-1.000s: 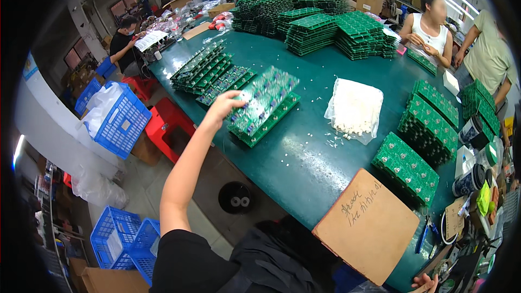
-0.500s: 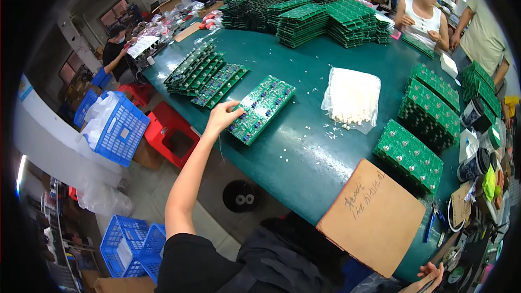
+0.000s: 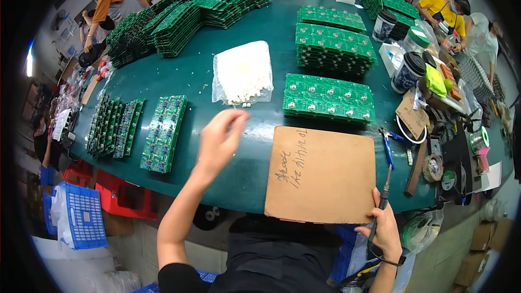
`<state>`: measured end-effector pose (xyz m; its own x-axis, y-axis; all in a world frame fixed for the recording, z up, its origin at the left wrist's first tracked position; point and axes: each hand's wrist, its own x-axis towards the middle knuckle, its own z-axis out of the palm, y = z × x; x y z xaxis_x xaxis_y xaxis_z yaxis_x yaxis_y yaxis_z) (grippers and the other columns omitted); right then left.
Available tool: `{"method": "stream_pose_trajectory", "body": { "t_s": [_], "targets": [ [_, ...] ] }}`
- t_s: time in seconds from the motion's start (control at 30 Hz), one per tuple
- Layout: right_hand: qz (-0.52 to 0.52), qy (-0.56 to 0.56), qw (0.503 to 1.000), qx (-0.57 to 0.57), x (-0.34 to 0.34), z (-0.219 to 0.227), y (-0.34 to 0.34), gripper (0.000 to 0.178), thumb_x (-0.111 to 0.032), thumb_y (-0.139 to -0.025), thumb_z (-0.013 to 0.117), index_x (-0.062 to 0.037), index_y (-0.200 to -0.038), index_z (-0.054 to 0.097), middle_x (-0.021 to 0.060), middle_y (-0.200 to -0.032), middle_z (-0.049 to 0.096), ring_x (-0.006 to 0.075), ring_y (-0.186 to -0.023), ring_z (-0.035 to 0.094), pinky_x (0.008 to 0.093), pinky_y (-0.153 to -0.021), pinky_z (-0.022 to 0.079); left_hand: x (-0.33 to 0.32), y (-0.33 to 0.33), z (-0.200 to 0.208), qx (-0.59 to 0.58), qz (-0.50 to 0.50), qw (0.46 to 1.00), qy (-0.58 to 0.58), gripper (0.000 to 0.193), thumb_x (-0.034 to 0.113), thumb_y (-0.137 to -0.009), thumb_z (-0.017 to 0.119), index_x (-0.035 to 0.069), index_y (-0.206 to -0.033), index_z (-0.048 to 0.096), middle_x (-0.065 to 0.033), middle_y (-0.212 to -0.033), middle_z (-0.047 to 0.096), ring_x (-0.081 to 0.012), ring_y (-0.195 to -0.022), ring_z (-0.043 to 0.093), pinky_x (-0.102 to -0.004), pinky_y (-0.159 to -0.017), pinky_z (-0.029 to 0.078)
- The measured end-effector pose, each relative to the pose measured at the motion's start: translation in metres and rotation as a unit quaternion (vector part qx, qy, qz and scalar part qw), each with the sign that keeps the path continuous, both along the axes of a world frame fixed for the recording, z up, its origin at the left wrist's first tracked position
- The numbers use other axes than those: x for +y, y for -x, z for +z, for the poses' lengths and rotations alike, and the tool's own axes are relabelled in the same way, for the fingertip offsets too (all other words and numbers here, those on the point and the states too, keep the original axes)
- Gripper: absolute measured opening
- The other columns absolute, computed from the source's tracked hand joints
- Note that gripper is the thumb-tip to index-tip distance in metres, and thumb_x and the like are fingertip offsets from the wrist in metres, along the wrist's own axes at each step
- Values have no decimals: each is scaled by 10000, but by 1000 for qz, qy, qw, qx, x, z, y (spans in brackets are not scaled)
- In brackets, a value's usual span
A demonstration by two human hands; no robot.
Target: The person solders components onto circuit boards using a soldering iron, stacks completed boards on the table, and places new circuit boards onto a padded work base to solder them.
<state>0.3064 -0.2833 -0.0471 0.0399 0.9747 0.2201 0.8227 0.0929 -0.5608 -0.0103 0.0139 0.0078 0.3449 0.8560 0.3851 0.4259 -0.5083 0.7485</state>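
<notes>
My left hand (image 3: pixel 217 144) is over the table, just below a clear bag of small white parts (image 3: pixel 242 73). Its fingers are a little blurred and stretched apart, with nothing visible in them. My right hand (image 3: pixel 386 227) grips a soldering iron (image 3: pixel 384 198), tip pointing up and away from me. That hand is at the right corner of a brown cardboard sheet (image 3: pixel 323 176), which lies at the table's near edge. Left of my left hand is a stack of green circuit boards (image 3: pixel 164 133) with blue components. Beyond the cardboard lie green boards with round metal parts (image 3: pixel 328 97).
Tall piles of green boards (image 3: pixel 182 24) stand at the far left, others (image 3: pixel 334 43) at the back right. Blue-handled pliers (image 3: pixel 387 149), a solder spool (image 3: pixel 480 140) and dark cups (image 3: pixel 408 70) crowd the right side. Several people work around the table.
My left hand has left the boards at the left and moved right toward the bag. The view has turned right, bringing my right hand and the soldering iron more fully into sight.
</notes>
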Motion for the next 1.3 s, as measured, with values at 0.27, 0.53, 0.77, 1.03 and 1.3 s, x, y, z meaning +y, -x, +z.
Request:
{"method": "stream_pose_trajectory", "body": {
  "t_s": [0.27,0.53,0.77,1.03,1.3],
  "targets": [
    [-6,-64,998,-7,-15,-8,-1,485,-104,-628,832,-81,-937,458,227,-1379,535,438,-1223,541,502,-997,453,95,-89,-65,17,-50,981,186,382,356,-920,644,-21,-969,674,-74,-816,683,-132,-752,610,-301,-699,484],
    [-129,-332,922,153,-4,41,-5,388,-256,-912,652,-100,-932,298,232,-936,700,253,-748,563,374,-747,472,102,-90,-39,8,-70,944,322,275,305,-866,721,37,-895,666,25,-731,591,-39,-590,440,-227,-502,328],
    [-116,-248,934,230,16,8,-16,304,-185,-947,590,-96,-904,303,216,-1039,700,296,-941,596,394,-868,477,103,-84,-27,-146,-139,854,479,165,256,-887,709,114,-881,626,116,-628,396,-4,-530,315,-216,-455,218],
    [-194,-331,889,250,13,83,5,240,-124,-953,597,-91,-895,367,-12,-863,398,95,-819,405,257,-780,369,72,-58,-22,-213,-189,826,487,100,212,-909,673,115,-916,653,91,-664,512,-15,-559,421,-208,-502,325],
    [-230,-186,910,291,86,101,-11,173,-74,-991,505,-107,-886,372,-37,-813,311,62,-747,290,220,-674,284,-31,-40,11,-302,-84,804,506,248,49,-925,578,-52,-1144,633,-92,-1045,699,-119,-834,670,-267,-726,547]
  ]
}}
